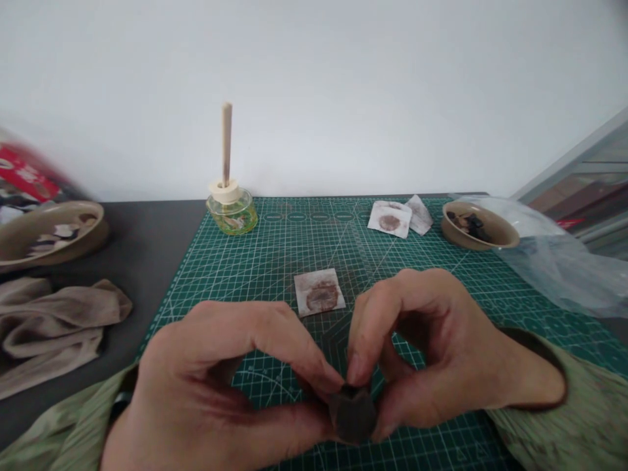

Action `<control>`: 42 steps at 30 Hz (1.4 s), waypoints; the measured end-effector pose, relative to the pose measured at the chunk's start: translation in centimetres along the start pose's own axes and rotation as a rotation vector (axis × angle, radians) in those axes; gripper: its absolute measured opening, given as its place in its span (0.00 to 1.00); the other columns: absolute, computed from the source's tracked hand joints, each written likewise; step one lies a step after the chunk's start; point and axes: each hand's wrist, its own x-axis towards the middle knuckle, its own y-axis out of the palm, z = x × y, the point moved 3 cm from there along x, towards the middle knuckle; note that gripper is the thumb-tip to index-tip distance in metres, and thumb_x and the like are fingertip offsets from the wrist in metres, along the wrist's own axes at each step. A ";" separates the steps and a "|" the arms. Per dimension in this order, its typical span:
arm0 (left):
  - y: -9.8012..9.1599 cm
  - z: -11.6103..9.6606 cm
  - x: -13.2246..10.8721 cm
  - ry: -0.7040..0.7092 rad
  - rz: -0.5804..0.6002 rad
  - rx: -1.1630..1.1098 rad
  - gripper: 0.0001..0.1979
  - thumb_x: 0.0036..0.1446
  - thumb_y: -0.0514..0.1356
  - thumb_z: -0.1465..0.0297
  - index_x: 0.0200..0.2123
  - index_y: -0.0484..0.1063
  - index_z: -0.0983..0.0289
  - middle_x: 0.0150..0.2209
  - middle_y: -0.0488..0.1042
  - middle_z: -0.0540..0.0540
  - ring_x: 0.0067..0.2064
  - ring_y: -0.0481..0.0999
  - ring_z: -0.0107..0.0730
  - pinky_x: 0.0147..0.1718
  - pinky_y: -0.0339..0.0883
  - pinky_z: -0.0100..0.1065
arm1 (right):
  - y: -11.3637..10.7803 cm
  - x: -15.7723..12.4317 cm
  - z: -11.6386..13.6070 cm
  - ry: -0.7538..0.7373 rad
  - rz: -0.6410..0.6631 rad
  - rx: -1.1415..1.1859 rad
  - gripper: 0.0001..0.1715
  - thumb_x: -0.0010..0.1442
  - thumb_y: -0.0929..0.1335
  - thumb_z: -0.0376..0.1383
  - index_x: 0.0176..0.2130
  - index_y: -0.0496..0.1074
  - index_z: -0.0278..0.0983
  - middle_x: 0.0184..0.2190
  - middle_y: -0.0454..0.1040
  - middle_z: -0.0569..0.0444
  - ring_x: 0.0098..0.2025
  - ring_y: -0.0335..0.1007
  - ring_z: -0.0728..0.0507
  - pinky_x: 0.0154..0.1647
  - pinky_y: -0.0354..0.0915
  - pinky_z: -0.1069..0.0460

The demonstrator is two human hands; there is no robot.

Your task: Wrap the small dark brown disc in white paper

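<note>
Closest in, the left hand (206, 386) and right hand (432, 353) meet low in the view, their fingers closed from both sides on a small dark brown piece of soft, crumpled material (352, 415). Its top edge curls open between the fingertips, and it hangs just above the mat. Olive-green sleeves (554, 418) cover both forearms.

Beneath the fingers lies a green self-healing cutting mat (275, 261) with a printed white grid. Just beyond the fingers sits a square of white paper (320, 292) with a round brown stain. Left of the hands, a crumpled beige cloth (53, 327) lies on the dark surface (157, 261).

Farther from the fingers, to the right, is a shallow tan bowl (507, 239) holding dark pieces, beside a clear plastic bag (554, 255). Another stained paper square (390, 219) overlaps a third paper (419, 214) near the mat's far edge. Far left, a similar bowl (93, 226) holds pale and dark scraps. At the far edge, a wooden stick (226, 144) stands upright in a roll of masking tape (224, 191) on a glass jar (231, 212).
</note>
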 end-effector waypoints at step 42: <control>-2.3 5.8 0.2 0.074 0.321 0.918 0.19 0.89 0.61 0.63 0.68 0.87 0.64 0.65 0.90 0.66 0.68 0.88 0.57 0.72 0.86 0.57 | -3.8 2.7 -3.0 -0.219 -0.105 -1.108 0.08 0.76 0.79 0.37 0.52 0.89 0.37 0.48 0.90 0.46 0.38 0.77 0.41 0.45 0.70 0.46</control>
